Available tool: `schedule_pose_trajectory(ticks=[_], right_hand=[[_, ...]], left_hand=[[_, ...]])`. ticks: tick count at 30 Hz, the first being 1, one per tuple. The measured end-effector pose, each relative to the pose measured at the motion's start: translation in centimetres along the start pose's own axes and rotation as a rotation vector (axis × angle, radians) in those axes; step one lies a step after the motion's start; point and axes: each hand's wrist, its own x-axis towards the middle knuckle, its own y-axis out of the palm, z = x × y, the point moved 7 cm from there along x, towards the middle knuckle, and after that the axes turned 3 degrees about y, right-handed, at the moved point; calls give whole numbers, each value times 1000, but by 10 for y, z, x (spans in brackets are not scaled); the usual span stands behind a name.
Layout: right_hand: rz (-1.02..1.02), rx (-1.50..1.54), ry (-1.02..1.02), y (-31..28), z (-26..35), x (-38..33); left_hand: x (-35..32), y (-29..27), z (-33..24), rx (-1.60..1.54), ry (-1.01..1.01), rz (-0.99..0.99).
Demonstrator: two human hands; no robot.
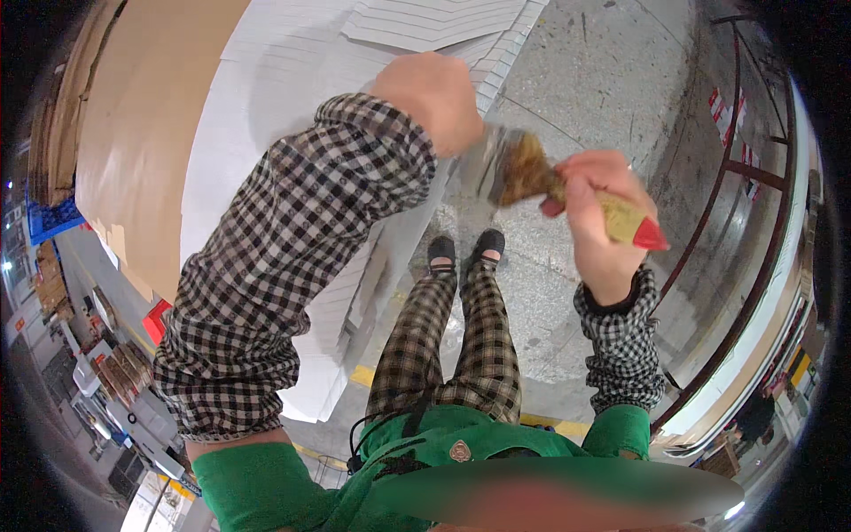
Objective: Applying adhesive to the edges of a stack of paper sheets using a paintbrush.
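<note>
My right hand (603, 199) is closed around the handle of a flat paintbrush (625, 219), yellowish with a red end. The brown bristles (523, 170) point left, toward my other hand, and are smeared by motion. My left hand (434, 97) is bent over the right edge of a stack of white lined sheets (275, 97). Its rounded back faces up and hides the fingers, so what they touch or hold is not visible. The bristle tips come close to that hand; whether they touch it or the sheet edges I cannot tell.
Brown cardboard (146, 133) lies left of the white sheets. On the right stands a dark metal frame (758, 175) with a pale curved panel beyond it. The speckled concrete floor (567, 328) runs between, with my feet (465, 248) on it. A blue piece (53, 219) shows far left.
</note>
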Motion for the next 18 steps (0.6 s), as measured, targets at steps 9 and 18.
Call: schedule_pose_trajectory(ticks=[9, 18], right_hand=[[-163, 177, 4, -15, -17, 9], [-191, 265, 18, -52, -24, -50]], left_hand=[[2, -2, -10, 79, 7, -36], [-40, 32, 10, 115, -194, 23]])
